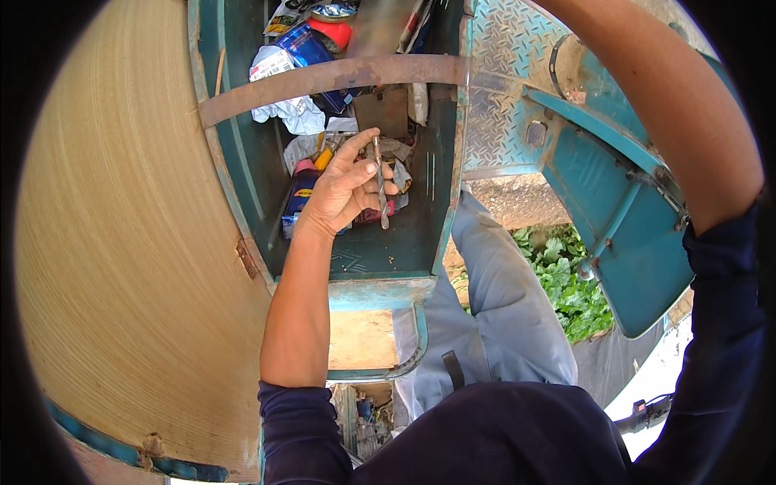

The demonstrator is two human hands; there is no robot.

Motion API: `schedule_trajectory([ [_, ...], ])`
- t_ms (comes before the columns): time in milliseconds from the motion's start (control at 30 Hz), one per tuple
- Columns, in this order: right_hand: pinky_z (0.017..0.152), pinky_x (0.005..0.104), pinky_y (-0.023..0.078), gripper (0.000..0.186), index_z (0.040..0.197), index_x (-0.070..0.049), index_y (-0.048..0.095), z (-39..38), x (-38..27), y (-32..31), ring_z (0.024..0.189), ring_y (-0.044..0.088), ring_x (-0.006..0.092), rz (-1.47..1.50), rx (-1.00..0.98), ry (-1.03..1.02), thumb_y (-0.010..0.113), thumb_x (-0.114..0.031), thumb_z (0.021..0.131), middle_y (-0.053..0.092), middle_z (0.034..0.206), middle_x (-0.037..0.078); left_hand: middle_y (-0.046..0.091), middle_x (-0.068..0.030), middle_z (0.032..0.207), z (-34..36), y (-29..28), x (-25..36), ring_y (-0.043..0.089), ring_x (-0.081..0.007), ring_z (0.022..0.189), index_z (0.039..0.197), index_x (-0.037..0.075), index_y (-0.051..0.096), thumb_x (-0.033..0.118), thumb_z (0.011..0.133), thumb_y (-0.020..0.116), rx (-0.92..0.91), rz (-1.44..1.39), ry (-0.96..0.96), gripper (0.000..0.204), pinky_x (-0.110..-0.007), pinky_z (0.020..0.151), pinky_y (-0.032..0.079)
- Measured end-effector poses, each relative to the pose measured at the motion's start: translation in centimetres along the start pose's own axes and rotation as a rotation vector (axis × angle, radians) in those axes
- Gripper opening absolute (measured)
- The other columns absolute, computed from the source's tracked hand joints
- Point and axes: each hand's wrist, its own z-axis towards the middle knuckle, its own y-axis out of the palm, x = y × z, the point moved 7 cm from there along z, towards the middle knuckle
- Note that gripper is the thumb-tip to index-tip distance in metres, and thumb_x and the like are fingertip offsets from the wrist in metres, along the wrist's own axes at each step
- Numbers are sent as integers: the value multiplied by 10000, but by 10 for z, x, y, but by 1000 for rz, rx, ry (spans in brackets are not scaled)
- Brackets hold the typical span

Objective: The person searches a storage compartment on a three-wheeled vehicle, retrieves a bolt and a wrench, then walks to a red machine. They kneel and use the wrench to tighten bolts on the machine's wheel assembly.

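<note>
— Navy-blue cloth of my shirt (493,436) sits closest to the view.
— And your left hand (333,196)?
— It's grasping a slim, grey-brown, spiral metal drill bit (381,190), its fluted end toward me, above the open teal metal box (364,288).
— What's around it?
— Crumpled pale plastic (301,117) lies inside the box, and a rusty brown metal strap (339,76) spans the opening.
— Right hand?
— Outside the view; I can't tell whether it holds anything.
</note>
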Motion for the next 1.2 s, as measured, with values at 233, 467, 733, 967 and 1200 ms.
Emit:
schedule_trajectory([
  [233, 789, 522, 554, 364, 769, -59, 721, 1, -1, -3, 795, 702, 419, -10, 2, -2, 608, -360, 941, 716, 801, 217, 712, -130, 1040, 6, -11, -8, 754, -268, 856, 1507, 168, 460, 95, 985, 681, 59, 60, -29, 572, -373, 661, 624],
  [467, 793, 524, 560, 364, 780, -52, 725, 0, 0, -1, 801, 702, 426, -25, 30, -22, 610, -356, 945, 717, 808, 221, 709, -93, 1077, 18, -65, -16, 702, -194, 805, 1337, 147, 538, 89, 961, 713, 335, 321, -149, 419, -336, 647, 602],
  [733, 807, 516, 561, 358, 788, -49, 730, -3, -1, -4, 812, 705, 423, 17, 35, -34, 613, -350, 943, 727, 828, 219, 725, -88, 1144, 27, -83, -18, 662, -149, 838, 1342, 66, 586, 106, 997, 699, 339, 221, -37, 365, -313, 710, 591],
  [967, 810, 513, 558, 345, 789, -69, 734, -1, 3, 1, 818, 706, 409, -40, 15, -25, 617, -356, 940, 732, 829, 197, 682, -128, 1237, 28, -66, -18, 634, -158, 943, 1388, -4, 586, 119, 1015, 681, 179, 174, -2, 404, -364, 938, 551],
  [1200, 803, 513, 551, 345, 772, -68, 723, 0, 4, 3, 796, 700, 409, -9, 41, -54, 621, -354, 937, 723, 807, 197, 717, -95, 1044, 28, -59, -16, 568, -108, 793, 1263, -11, 639, 152, 1023, 681, 143, 143, -35, 293, -302, 754, 506],
])
